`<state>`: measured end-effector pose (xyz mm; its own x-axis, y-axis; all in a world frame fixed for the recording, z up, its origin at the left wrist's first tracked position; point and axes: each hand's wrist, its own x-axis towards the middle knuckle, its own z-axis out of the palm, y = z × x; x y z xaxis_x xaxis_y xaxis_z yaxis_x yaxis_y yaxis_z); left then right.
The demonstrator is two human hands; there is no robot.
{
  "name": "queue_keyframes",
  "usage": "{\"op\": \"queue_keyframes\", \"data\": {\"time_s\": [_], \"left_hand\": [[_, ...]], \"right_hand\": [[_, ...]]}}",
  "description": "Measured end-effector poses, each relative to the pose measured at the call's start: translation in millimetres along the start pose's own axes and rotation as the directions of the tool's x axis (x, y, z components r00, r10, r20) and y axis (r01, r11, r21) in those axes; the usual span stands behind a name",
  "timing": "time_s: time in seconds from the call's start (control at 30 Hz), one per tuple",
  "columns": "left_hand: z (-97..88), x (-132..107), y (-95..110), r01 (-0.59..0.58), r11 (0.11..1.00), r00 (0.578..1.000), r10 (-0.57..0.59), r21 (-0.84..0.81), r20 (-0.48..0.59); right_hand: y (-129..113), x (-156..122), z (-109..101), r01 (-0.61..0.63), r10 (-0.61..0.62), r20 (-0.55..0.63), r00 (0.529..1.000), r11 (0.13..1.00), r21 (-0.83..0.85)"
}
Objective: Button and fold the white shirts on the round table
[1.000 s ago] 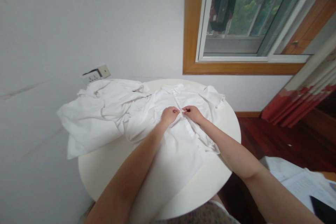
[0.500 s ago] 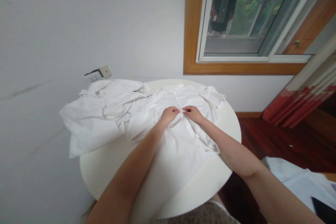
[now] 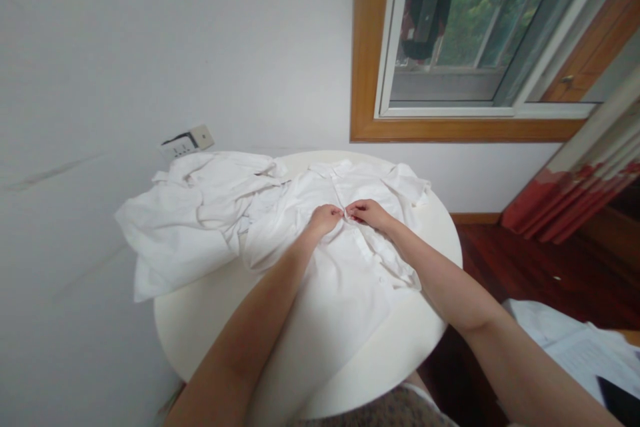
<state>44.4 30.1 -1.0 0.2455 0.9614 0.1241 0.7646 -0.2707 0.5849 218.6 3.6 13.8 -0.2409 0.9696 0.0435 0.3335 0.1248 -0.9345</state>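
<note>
Two bare hands meet over a white shirt (image 3: 345,307), which lies spread on a round, cream-white bench (image 3: 187,323) with its collar toward the wall (image 3: 200,33). The left hand (image 3: 327,220) and the right hand (image 3: 370,215) pinch the shirt's front edge around mid-bench, fingers closed on the cloth and nearly tip to tip; the exact fold or button between them is too small to make out. One sleeve reaches close to the bench's right rim, and the lower part runs to the near rim.

Beside the shirt, at the left, a rumpled pile (image 3: 183,240) of more white cloth spills past the rim. Bare bench shows in front of the pile and along the right side.

Just above the pile, a socket (image 3: 179,147) and a plate (image 3: 203,137) sit on the scuffed wall. To the right is a window with a wooden frame (image 3: 366,47); a dark garment (image 3: 430,0) and greenery (image 3: 475,13) show through the glass. A red-and-cream curtain (image 3: 560,193) hangs beyond, above a dark red floor (image 3: 505,257). Papers (image 3: 580,350) and a black flat object (image 3: 620,400) lie at lower right.
</note>
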Motion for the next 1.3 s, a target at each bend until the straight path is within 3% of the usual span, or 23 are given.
{"op": "queue_keyframes", "data": {"time_s": [0.1, 0.17, 0.3, 0.4, 0.67, 1.0, 1.1, 1.3], "left_hand": [[-0.5, 0.4, 0.4, -0.021, 0.999, 1.000, 0.021, 0.044, 0.001], [-1.0, 0.9, 1.4, -0.037, 0.996, 0.999, 0.037, 0.078, 0.003], [-1.0, 0.5, 4.6, -0.040, 0.989, 0.999, 0.042, 0.143, -0.008], [-0.3, -1.3, 8.0, -0.025, 0.977, 0.999, 0.032, 0.213, -0.025], [0.1, -7.2, 16.2, 0.009, 0.965, 0.996, 0.016, 0.261, -0.092], [4.1, -6.3, 13.0, -0.001, 0.943, 0.993, 0.040, 0.332, -0.108], [5.6, -6.2, 11.6, -0.026, 0.946, 0.991, 0.067, 0.322, -0.116], [8.1, -6.6, 9.5, -0.031, 0.950, 0.986, 0.079, 0.311, -0.145]], "right_hand": [[2.8, 4.0, 3.9, -0.018, 0.020, -0.033, 0.999, 0.998, 0.055], [5.9, 6.9, 7.2, 0.017, -0.017, -0.059, 0.998, 1.000, 0.001], [8.4, 9.7, 12.2, 0.155, -0.192, -0.098, 0.976, 0.941, -0.302], [6.2, 8.6, 15.8, 0.175, -0.268, -0.134, 0.954, 0.861, -0.477], [1.5, 4.4, 25.6, 0.092, -0.239, -0.193, 0.952, 0.821, -0.564], [1.4, 2.2, 21.1, 0.162, -0.264, -0.145, 0.953, 0.855, -0.492], [-0.5, 2.1, 19.7, 0.120, -0.232, -0.170, 0.958, 0.858, -0.499], [-7.8, 2.1, 24.5, 0.055, -0.207, -0.130, 0.970, 0.704, -0.708]]}}
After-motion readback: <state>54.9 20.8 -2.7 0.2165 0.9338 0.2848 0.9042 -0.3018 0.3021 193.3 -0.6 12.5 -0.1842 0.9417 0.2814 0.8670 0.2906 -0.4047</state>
